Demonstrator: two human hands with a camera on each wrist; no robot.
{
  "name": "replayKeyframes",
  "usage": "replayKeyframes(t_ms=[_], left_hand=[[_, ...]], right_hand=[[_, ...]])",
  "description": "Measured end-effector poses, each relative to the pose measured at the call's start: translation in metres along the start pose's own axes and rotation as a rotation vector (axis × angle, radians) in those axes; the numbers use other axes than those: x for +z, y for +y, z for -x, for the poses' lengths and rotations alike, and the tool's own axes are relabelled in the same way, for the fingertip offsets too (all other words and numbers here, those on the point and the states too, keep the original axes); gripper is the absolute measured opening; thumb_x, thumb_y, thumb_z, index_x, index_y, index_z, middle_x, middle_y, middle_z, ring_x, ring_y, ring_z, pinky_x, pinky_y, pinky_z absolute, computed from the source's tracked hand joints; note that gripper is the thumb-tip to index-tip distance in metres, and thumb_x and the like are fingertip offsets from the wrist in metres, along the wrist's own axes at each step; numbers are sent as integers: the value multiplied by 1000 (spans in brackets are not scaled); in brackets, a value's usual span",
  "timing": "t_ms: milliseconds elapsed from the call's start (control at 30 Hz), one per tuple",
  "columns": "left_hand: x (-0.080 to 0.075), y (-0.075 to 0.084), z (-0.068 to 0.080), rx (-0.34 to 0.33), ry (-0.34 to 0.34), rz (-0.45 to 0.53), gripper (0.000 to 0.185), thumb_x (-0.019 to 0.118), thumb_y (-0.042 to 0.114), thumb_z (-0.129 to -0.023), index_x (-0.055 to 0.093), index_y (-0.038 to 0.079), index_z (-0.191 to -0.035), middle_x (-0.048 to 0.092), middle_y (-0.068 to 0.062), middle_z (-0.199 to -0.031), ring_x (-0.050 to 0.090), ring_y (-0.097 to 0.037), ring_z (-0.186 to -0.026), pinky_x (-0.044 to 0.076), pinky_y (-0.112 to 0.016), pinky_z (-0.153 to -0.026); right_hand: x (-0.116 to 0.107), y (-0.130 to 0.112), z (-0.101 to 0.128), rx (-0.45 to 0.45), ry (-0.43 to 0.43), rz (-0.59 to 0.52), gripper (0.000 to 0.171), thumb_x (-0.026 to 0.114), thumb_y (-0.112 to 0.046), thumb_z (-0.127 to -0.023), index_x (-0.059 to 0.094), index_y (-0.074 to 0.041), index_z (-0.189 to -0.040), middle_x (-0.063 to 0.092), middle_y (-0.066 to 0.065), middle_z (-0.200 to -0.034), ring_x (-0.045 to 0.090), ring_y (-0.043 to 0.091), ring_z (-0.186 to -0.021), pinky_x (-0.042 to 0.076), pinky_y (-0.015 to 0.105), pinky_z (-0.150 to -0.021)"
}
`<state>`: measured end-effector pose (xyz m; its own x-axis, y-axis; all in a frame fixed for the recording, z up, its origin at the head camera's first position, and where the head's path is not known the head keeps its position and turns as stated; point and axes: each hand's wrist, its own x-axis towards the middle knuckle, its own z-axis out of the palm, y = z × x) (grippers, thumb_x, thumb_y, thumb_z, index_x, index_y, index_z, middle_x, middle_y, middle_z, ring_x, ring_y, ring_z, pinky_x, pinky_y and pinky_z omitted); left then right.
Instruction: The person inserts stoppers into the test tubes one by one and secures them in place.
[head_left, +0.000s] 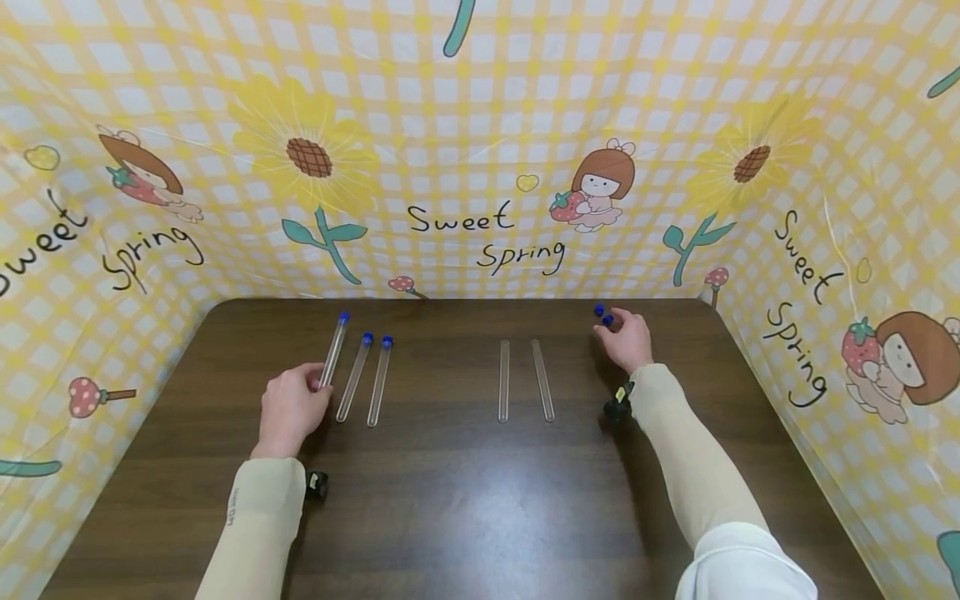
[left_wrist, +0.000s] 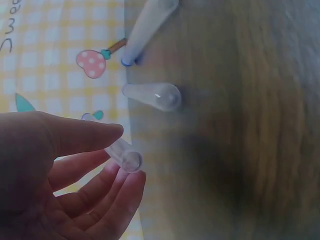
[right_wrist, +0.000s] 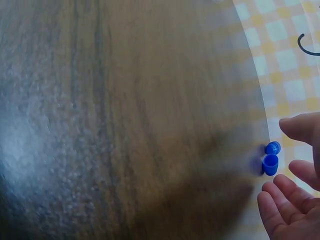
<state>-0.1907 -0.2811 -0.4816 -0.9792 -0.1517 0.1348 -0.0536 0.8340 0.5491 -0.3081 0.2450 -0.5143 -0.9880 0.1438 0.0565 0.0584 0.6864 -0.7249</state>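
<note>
Test tubes lie on a dark wooden table [head_left: 465,500]: three blue-capped ones at left, two uncapped tubes [head_left: 522,379] at centre. Left hand [head_left: 288,408] pinches the rounded end of the leftmost capped tube [head_left: 334,348] between thumb and fingers. Right hand [head_left: 626,337], fingers loosely spread and holding nothing, hovers just beside two loose blue caps [right_wrist: 270,159] near the far right edge.

capped tubes [head_left: 365,377] – 3 | open tubes [head_left: 504,379] – 2 | loose blue caps [head_left: 603,315] – 2
</note>
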Motion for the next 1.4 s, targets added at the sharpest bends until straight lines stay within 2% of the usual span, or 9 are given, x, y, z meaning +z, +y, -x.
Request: replayKeyframes(t_ms=[200,433,567,833,1167,1400], left_hand=[[0,-8,-3,-43,-68,-32,38,65,11,-89,68,-4,-124,66,-9,-86,60,-33,-78,47,-47,-66],[0,-13,-5,-84,-130,-40,40,64,11,-88,67,-5,-124,67,-12,-91,60,-35,-79,48,-48,-66],[0,-14,-6,-86,-133,-45,40,64,12,-88,67,-5,-124,67,-12,-91,60,-34,-79,48,-48,-65],[2,-17,-7,-84,-143,-53,40,66,12,-88,67,-4,-125,63,-10,-89,57,-33,-78,45,-45,-62],[2,-16,-6,-59,-126,-50,47,71,19,-92,61,-6,-131,67,-18,-99,62,-36,-86,49,-53,-72],[3,-13,-6,-44,-95,-58,51,70,21,-94,58,-8,-134,63,-27,-109,60,-43,-96,47,-58,-79]], right_hand=[[-1,1,-5,-10,-37,31,64,67,-24,-97,44,9,-147,50,31,-137,44,43,-127,35,53,-108],[-4,-7,-6,10,-76,58,64,67,-25,-97,45,8,-147,50,30,-127,45,42,-118,38,54,-102],[-4,-9,-6,-7,-84,92,62,67,-24,-97,48,8,-145,52,30,-122,47,44,-118,37,54,-102],[-5,-10,-5,-7,-125,140,62,66,-26,-98,47,10,-145,51,31,-126,46,46,-121,37,54,-104],[-2,-6,-5,-41,-136,141,59,67,-25,-97,50,8,-143,49,31,-128,46,45,-120,37,55,-103],[-1,-2,-6,-41,-127,155,57,68,-27,-96,54,6,-140,47,32,-130,48,46,-117,38,56,-102]])
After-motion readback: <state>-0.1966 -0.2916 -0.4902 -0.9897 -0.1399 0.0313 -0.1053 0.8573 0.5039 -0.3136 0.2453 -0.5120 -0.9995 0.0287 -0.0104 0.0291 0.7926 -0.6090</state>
